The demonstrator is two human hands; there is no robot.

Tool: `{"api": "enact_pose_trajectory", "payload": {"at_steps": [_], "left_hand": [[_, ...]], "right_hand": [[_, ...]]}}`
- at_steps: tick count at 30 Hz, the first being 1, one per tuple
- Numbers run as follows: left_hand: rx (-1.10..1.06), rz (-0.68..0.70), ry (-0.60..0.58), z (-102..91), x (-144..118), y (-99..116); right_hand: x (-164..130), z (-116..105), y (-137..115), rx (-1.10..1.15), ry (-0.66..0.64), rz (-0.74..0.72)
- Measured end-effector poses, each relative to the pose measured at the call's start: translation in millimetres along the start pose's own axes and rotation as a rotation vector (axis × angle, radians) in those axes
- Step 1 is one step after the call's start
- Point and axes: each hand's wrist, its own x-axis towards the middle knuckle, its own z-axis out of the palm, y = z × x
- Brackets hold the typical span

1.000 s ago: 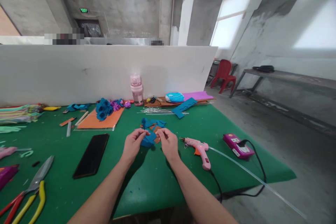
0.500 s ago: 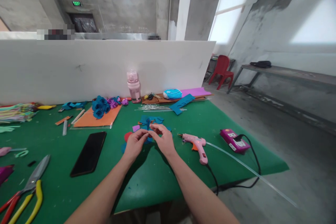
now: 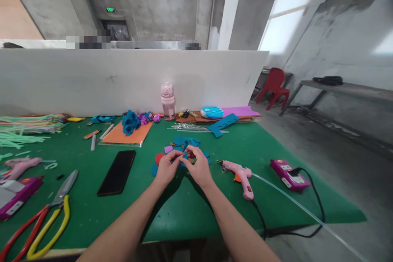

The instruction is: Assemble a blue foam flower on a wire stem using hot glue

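My left hand and my right hand meet above the green table, thumbs and fingertips pinched together. Between them is a small dark blue piece, perhaps of felt or foam; the fingers mostly hide it. Around and beneath the hands lie several loose blue pieces, a red round piece and a small purple piece. To the right of my right hand, a pink glue gun lies on its side, a clear glue stick sticking out of its back.
Left of my hands lie a black phone and shears. Blue rolled flowers rest on an orange sheet. A pink bottle stands by the white partition. The purple power strip has a trailing black cable.
The view has swung left, so everything appears farther right and more of the table's left side shows. Both hands stay pinched together, with the right fingers slightly shifted around the blue piece.
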Motion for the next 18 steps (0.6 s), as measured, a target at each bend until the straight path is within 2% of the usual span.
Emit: {"api": "enact_pose_trajectory", "payload": {"at_steps": [3, 7, 10, 13, 15, 18], "left_hand": [[-0.082, -0.009, 0.106, -6.9, -0.8, 13.4], [-0.145, -0.02, 0.123, -27.0, 2.1, 33.7], [-0.019, 0.005, 0.174, -48.2, 11.8, 40.2], [0.139, -0.082, 0.198, -65.3, 25.2, 37.0], [0.219, -0.149, 0.169, -70.1, 32.8, 31.9], [0.362, -0.167, 0.017, -66.6, 39.6, 22.8]], "right_hand": [[-0.6, -1.5, -0.7, 0.031, 0.047, 0.028], [0.8, -8.4, 6.0, -0.052, 0.185, 0.154], [2.9, -12.6, 12.5, -0.067, 0.325, 0.146], [4.4, -14.0, 15.6, -0.053, 0.388, 0.136], [4.9, -14.0, 16.1, -0.043, 0.391, 0.128], [5.3, -13.7, 16.9, -0.033, 0.382, 0.15]]}}
